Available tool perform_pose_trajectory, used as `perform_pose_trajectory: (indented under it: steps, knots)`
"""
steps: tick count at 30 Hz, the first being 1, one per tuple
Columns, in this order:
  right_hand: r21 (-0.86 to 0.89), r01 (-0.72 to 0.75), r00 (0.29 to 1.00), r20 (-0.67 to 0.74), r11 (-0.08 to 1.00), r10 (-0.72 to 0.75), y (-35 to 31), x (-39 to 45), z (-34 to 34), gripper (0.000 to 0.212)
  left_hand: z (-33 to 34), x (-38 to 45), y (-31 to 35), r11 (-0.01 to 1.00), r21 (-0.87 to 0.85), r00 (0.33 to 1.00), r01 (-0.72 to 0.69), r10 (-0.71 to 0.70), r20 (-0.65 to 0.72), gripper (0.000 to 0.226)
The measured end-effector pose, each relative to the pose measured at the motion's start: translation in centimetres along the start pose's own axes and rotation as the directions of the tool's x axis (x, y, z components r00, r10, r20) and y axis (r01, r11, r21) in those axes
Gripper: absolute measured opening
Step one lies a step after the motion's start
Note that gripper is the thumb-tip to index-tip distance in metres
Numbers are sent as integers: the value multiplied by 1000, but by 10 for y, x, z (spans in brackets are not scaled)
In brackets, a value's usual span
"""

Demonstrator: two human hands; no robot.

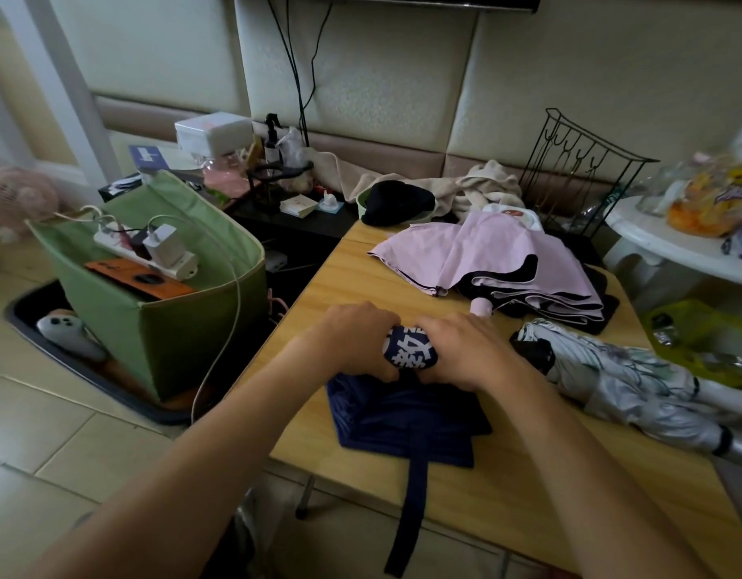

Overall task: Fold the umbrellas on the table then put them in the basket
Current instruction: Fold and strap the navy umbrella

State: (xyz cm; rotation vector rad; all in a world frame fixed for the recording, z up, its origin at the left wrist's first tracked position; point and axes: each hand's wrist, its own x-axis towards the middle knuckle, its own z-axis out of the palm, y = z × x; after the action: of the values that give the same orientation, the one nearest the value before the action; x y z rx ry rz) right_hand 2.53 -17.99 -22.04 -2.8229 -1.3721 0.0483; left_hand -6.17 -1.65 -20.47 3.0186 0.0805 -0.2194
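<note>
Here, on the wooden table (486, 507), both hands are working on the navy umbrella (406, 415), which is lying at the table's near-left part; the left hand (352, 342) is curling its fingers over the left side of the rolled end with white lettering, and the right hand (465, 348) is curling over the right side of that same end, so both are gripping it with fingers bent down around the cloth; the loose navy canopy is spreading flat toward the table's near edge, and its strap (409, 520) is hanging over that edge; just beside the navy umbrella, toward the table's right side, the silver-white umbrella (636, 386) is lying loosely gathered on its side, apart from both hands; further back on the table, the pink umbrella (498, 257) is lying half collapsed with its dark lining showing; at the table's far edge a black cap (396, 202) is sitting beside a beige cloth (486, 183); to the left of the table, down on the floor, the green basket (193, 328) is standing on a dark tray (68, 361), and it is holding a white power strip (152, 252) with plugged chargers and an orange box (139, 280); behind the table's far-right corner a black wire rack (578, 177) is standing.
</note>
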Motion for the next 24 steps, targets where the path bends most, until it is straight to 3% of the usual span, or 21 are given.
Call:
perform_pose_trajectory:
  steps: [3, 7, 12, 17, 19, 21, 24]
  knots:
    - [33, -16, 1000, 14, 999, 16, 2, -1, -4, 43, 15, 0, 9, 990, 136, 979, 38, -9, -204, 55]
    - [72, 0, 1000, 4, 997, 0, 3, -4, -15, 36, 20, -3, 6, 984, 162, 952, 80, -27, -306, 59]
    - [33, 34, 999, -20, 999, -33, 3, -14, -26, 32, 5, -10, -11, 997, 59, 990, 56, -48, -132, 61]
    - [-30, 32, 998, -54, 999, -34, 1, -20, -32, 34, -2, -23, -47, 971, -228, 993, 69, -46, 107, 56]
    - [-32, 26, 998, -63, 999, -28, 0, -21, -32, 34, -5, -31, -57, 961, -267, 993, 69, -40, 113, 72]
    - [-35, 21, 998, -65, 999, -23, 0, -21, -33, 35, -8, -37, -55, 938, -346, 999, -14, 0, -42, 90]
    - [-28, 22, 998, -60, 999, -23, -4, -18, -36, 36, -9, -37, -29, 941, -303, 937, -151, 39, -347, 79]
